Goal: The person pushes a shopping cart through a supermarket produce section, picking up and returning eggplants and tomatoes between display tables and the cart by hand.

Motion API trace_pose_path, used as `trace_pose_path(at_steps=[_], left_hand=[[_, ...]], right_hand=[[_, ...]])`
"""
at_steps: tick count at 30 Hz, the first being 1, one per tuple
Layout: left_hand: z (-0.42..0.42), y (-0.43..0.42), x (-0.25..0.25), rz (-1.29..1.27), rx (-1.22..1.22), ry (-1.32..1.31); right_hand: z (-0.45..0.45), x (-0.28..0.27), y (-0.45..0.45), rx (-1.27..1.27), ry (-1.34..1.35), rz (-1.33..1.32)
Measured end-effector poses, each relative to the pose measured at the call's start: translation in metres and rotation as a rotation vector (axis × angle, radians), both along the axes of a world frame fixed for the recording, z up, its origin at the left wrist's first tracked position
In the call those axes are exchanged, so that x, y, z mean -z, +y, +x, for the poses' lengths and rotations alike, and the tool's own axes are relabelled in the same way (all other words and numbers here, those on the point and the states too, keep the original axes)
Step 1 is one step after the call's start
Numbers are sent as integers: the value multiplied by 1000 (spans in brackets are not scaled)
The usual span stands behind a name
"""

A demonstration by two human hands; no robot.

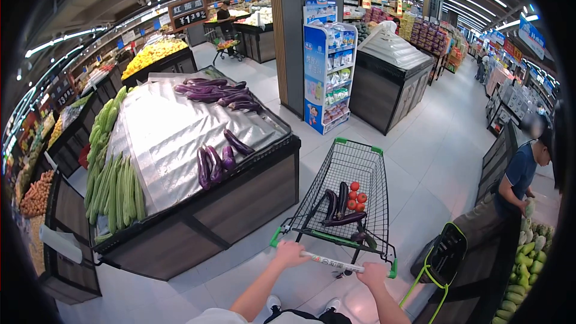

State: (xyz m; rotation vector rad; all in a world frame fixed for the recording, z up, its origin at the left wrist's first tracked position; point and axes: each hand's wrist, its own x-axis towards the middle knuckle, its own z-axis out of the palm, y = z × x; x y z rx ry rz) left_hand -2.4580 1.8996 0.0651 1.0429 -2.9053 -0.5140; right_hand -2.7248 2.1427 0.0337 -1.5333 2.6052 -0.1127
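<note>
Both of my hands grip the white handle bar (331,263) of a shopping cart (384,204) with black wire sides and green corners. My left hand (291,254) is closed round the bar's left part. Toward the right end, my right hand (373,275) is wrapped round the same bar. Inside the cart lie several dark eggplants (344,219), beside a cluster of red tomatoes (359,198). Near the cart's handle end is another dark vegetable (363,238) whose kind I cannot make out.
Left of the cart stands a produce stand (174,144) with purple eggplants (210,165) and long green gourds (114,195). Ahead are a blue display rack (327,78) and a covered stand (390,84). A black basket (447,252) and a person (519,174) are at right.
</note>
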Motion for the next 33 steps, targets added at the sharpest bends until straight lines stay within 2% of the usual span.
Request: trace_pose_path(at_steps=[3,5,13,14,16,18,23,26,33], left_hand=[[-27,26,-8,44,49,-211],[-40,38,11,-52,-3,-202],[-112,56,6,-116,-112,-150],[-119,48,4,-111,-130,-143],[-127,25,5,88,-80,-102],[-136,-3,-3,189,-192,-148],[-178,-47,9,150,-228,-384],[-206,-63,0,183,-341,-369],[-267,-106,19,223,-433,-304]], right_hand=[[-44,11,10,-58,-30,23],[-70,3,5,-115,-57,71],[-173,1,-25,-249,-79,87],[-186,7,-34,-265,-73,53],[-207,12,-53,-296,-74,56],[-232,12,-71,-301,-60,69],[-270,-8,-128,-335,-79,169],[-301,-5,-166,-381,-66,214],[-381,-12,-264,-467,-83,502]])
